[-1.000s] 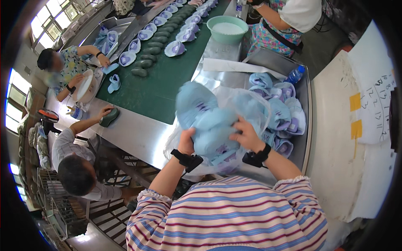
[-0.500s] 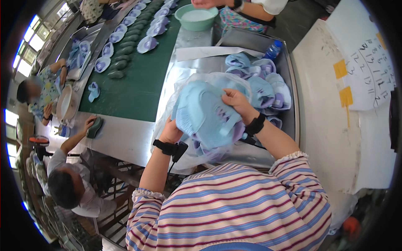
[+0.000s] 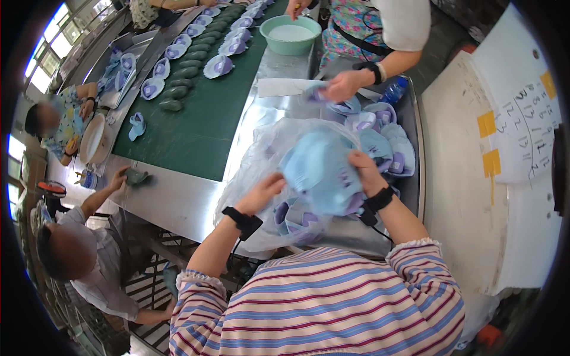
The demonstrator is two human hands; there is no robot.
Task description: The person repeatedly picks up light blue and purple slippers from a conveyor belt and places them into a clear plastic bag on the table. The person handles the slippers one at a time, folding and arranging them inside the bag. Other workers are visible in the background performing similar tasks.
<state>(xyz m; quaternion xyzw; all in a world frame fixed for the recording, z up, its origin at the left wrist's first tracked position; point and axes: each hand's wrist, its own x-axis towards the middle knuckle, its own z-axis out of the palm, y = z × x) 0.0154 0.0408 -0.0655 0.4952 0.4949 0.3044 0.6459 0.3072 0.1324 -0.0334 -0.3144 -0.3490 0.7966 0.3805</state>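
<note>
Gripping a stack of light blue shoe pieces (image 3: 320, 175) inside a clear plastic bag (image 3: 261, 154), we clench our right hand (image 3: 363, 172) over its far edge while our left hand (image 3: 264, 191) grasps the bag's near side. Beyond the bag on the metal table (image 3: 178, 204), a co-worker's hand (image 3: 341, 86) holds another piece.

Both hands work a clear plastic bag (image 3: 261, 160) stuffed with pale blue moulded pieces (image 3: 317, 172) on a steel table (image 3: 178, 204). The left hand (image 3: 264, 191) grips the bag's film, and the right hand (image 3: 363, 172) presses on the blue stack. Beyond, a co-worker's hand (image 3: 341, 88) holds 1 piece near a green basin (image 3: 291, 34).
</note>
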